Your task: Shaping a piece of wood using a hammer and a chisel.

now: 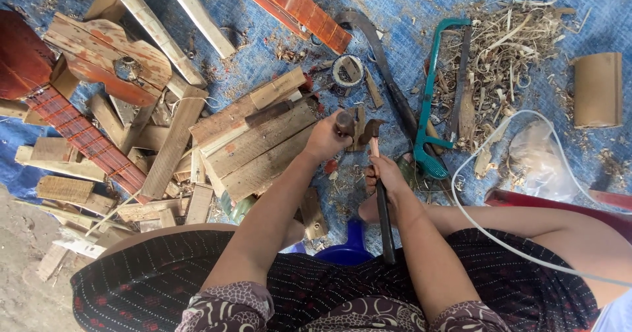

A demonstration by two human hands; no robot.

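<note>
Left hand [326,138] clenched on hammer [344,122] handle; right hand [387,177] gripping thin stick [383,217] (stiff, light, likely splintery), held near top end.

Rough wooden planks [257,144], woven blue tarp [408,9], curly wood shavings [507,35].

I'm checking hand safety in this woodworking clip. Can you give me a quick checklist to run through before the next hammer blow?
1. Left hand wrapped firmly round the hammer handle: ok.
2. Right hand gripping the upright stick: ok.
3. Right fingers well away from the hammer head: not ok, they sit just under it.
4. Green hacksaw out of the swing path: cannot tell, it lies close on the right.
5. Stick's lower end braced: cannot tell, hidden near the lap.
</note>
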